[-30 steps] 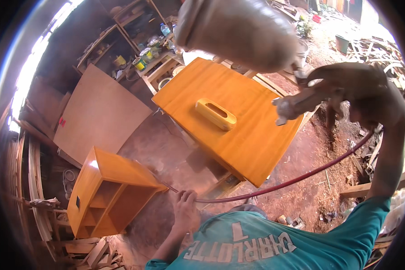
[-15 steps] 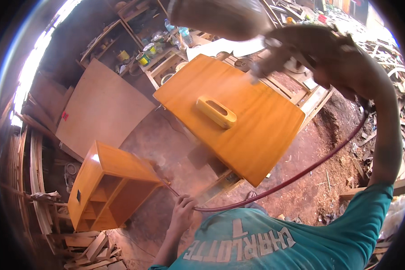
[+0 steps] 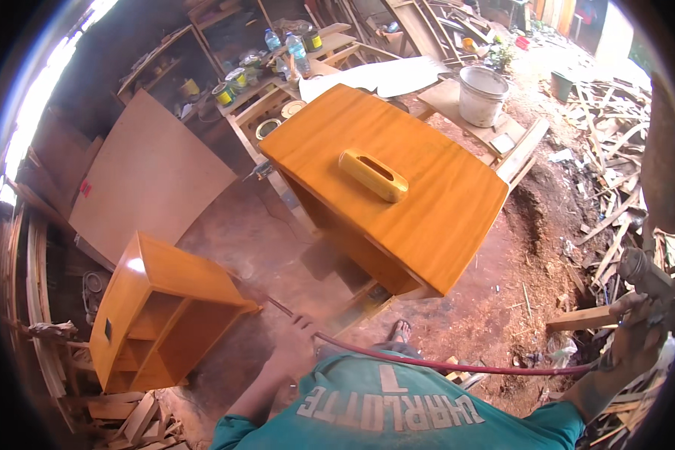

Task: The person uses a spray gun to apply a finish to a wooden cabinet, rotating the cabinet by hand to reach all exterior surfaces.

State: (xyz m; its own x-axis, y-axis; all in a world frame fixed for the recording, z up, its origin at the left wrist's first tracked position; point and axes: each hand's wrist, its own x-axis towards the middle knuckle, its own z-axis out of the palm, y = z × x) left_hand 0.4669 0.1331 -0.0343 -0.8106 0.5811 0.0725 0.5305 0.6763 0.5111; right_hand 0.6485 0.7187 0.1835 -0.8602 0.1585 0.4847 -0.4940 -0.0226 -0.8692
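Note:
At the right edge, my right hand (image 3: pixel 637 334) grips a spray gun (image 3: pixel 645 271), partly lost in shadow and the dark rim of the picture. A dark red hose (image 3: pixel 442 365) runs from it across the front of my body. My left hand (image 3: pixel 298 339) is closed around this hose at the lower middle, with its fingers slightly blurred. Ahead stands an orange-brown wooden cabinet (image 3: pixel 442 202) with a glossy top. An oblong yellowish wooden piece with a slot (image 3: pixel 373 175) is on that top. Neither hand touches the cabinet.
A smaller open-shelved cabinet (image 3: pixel 174 289) stands at left, near a leaning plywood sheet (image 3: pixel 146 176). Paint tins (image 3: pixel 223 94) and water bottles (image 3: pixel 296 51) crowd the bench behind. A whitish bucket (image 3: pixel 481 97) sits at far right; scrap wood (image 3: pixel 611 195) is piled beyond.
My right hand has swung the spray gun from above the cabinet's far right side down to the right edge. The hose hangs lower. My left hand stays on the hose.

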